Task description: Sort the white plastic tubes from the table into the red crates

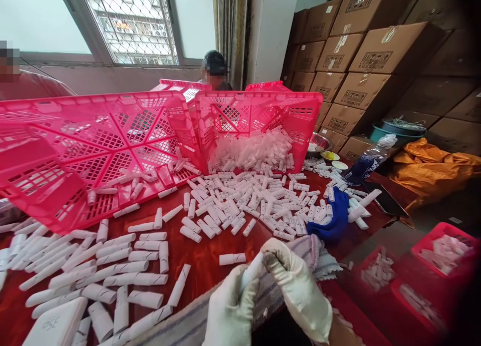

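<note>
To our left, a smooth white power bank [56,322] lies on the red-covered bench [199,263] among cylindrical white tubes [126,278]; behind them, a pink lattice basket [130,146], tipped on its side, holds a few. Our gloved left hand [233,306] curls round one white tube [251,273] above the striped towel [268,288]. Beyond, a second pink basket [312,125] carries a heap. Our gloved right hand [295,281] pinches the tube's upper end. Rightward come crumpled blue cloth [333,220] and red bins [464,234] of pale pieces.
</note>
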The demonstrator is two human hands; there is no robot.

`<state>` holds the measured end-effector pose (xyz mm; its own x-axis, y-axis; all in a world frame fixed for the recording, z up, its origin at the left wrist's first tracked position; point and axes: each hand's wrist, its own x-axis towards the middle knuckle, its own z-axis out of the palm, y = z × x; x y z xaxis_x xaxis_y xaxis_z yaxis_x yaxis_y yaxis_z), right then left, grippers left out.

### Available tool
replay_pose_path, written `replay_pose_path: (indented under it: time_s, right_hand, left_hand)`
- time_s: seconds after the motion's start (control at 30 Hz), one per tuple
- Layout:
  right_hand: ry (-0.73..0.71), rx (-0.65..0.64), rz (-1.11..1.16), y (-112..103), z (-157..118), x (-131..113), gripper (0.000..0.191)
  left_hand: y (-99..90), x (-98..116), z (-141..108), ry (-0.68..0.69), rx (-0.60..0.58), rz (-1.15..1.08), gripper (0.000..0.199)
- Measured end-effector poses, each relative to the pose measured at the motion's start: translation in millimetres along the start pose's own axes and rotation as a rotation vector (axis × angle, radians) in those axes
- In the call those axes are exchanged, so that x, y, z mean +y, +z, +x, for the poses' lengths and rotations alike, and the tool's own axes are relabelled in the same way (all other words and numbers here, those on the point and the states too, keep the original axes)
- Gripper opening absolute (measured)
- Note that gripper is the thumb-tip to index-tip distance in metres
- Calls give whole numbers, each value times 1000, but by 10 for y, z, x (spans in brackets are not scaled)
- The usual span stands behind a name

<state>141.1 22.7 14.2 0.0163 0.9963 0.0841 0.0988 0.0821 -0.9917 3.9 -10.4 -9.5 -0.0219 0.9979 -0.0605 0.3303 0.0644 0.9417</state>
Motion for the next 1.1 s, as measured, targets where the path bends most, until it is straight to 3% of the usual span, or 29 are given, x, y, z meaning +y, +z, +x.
replay_pose_path:
  time_s: [0.13, 0.3, 0.43, 0.6, 0.8, 0.97, 1.1]
  right_hand:
    - [-68, 4, -20, -13, -104, 185, 36]
    - [154, -1, 41, -182, -194, 317, 26]
    - [194, 96, 34, -268, -208, 201, 11]
    - [174, 8, 0, -162, -198, 143, 14]
    - [114, 193, -39, -22, -180, 258, 10]
    - [167, 106, -9, -51, -234, 136, 4]
    - [106, -46, -59, -167, -351, 113, 30]
  left_hand:
    - [214, -42, -37, -11, 62, -31, 39]
    - [393, 26, -78, -45, -30, 7, 28]
    - [389, 38, -91, -23, -52, 43, 27]
    - [333, -67, -94, 52, 26, 148, 28]
    - [339, -147, -137, 109, 108, 161, 32]
    - [310, -123, -136, 100, 91, 132, 30]
    - [361, -12, -154, 21, -5, 156, 36]
